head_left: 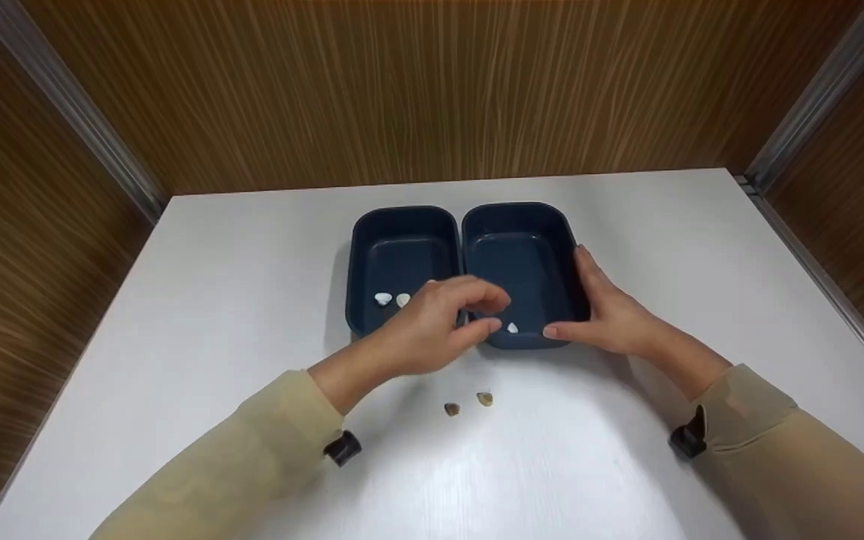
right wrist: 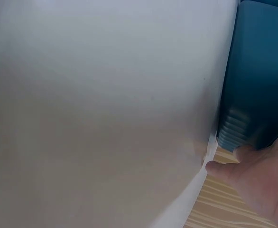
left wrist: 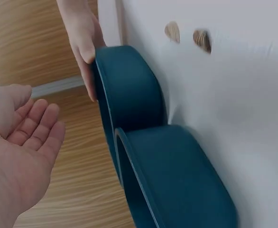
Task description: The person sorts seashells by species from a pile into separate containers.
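Note:
Two dark blue boxes stand side by side. My left hand hovers above their near ends, its thumb and fingers loosely bent and apart; the left wrist view shows nothing in its palm. Below its fingertips a small white shell lies in the right box. My right hand holds that box at its near right corner, thumb at the near rim and fingers along the outer side. Inside the left box lie a white shell and a cream one, partly beside my left hand.
On the white table, nearer to me than the boxes, lie two brownish shells, a darker one and a lighter one. Wood-grain panels rise behind and at both sides.

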`<state>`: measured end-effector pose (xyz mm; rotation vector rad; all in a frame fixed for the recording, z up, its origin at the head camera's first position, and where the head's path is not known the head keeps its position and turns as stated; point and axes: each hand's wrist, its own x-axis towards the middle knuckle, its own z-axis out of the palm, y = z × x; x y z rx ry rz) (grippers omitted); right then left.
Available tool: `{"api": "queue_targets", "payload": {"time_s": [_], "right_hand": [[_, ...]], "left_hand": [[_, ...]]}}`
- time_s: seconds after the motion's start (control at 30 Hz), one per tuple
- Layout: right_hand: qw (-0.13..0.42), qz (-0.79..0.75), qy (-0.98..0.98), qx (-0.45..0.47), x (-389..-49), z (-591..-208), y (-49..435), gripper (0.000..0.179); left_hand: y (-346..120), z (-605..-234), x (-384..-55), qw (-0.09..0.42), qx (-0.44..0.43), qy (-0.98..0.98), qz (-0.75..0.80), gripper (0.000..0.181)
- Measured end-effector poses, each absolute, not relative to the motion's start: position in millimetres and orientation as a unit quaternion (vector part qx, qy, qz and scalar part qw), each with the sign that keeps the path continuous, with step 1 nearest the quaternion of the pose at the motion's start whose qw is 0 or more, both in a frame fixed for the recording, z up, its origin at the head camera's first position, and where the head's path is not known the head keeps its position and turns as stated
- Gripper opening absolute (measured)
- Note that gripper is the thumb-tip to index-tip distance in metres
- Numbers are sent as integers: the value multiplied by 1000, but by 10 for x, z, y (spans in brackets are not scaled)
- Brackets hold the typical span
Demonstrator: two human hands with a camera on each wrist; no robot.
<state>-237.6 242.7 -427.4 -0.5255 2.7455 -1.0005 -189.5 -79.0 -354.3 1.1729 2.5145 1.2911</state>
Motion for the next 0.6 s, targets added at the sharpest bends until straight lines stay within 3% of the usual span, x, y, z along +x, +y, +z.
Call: {"api": "queue_targets", "payload": {"time_s": [0.2, 0.6], "right_hand": [[83, -338, 921, -178, -2379, -4281, 2435, 136], [89, -338, 921, -172, -2373, -4273, 2430, 136]], "left_hand": [[-935, -3611, -1687, 47, 399, 811, 426, 23], [-1134, -4028, -1448, 114, 370, 818, 425, 22]]}}
